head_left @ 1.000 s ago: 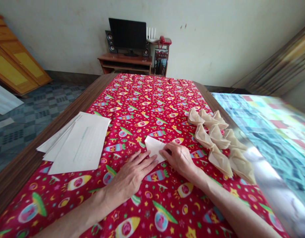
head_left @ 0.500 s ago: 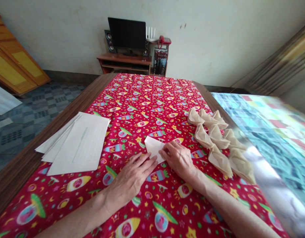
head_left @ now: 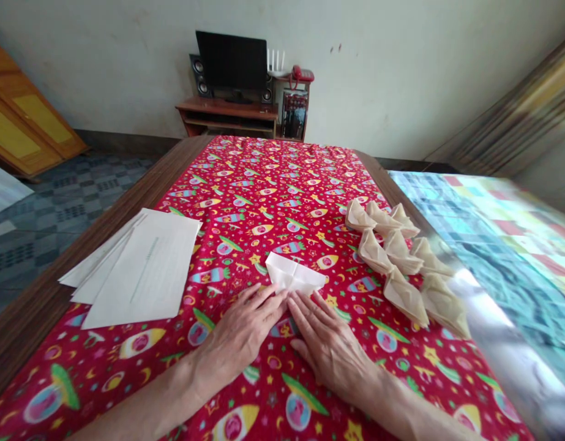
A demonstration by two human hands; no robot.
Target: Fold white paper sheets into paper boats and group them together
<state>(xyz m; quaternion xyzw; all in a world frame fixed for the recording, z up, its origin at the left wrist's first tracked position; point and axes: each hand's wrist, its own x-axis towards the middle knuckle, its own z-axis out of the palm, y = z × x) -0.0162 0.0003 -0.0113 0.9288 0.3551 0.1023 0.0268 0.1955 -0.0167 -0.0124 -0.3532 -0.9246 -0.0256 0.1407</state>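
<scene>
Resting its fingertips on the lower edge of a small folded white paper point(head_left: 297, 272) near the centre of the frame, the left hand point(head_left: 252, 324) lies palm down, spread flat and clasping nothing. The right hand point(head_left: 332, 346), beside it at lower centre, is likewise flattened, fingers extended, tips at the same edge; it grips nothing either. The paper, creased near its middle, lies on a red patterned cloth point(head_left: 261, 211) covering most of the brown desk point(head_left: 119, 211). Fanned white sheets point(head_left: 147, 269) lie at the left of the frame, well apart from both hands. Cream folded pieces point(head_left: 404, 252) cluster at the right. At upper centre stands a black monitor point(head_left: 231, 64), with a red telephone point(head_left: 302, 75) to its right.
</scene>
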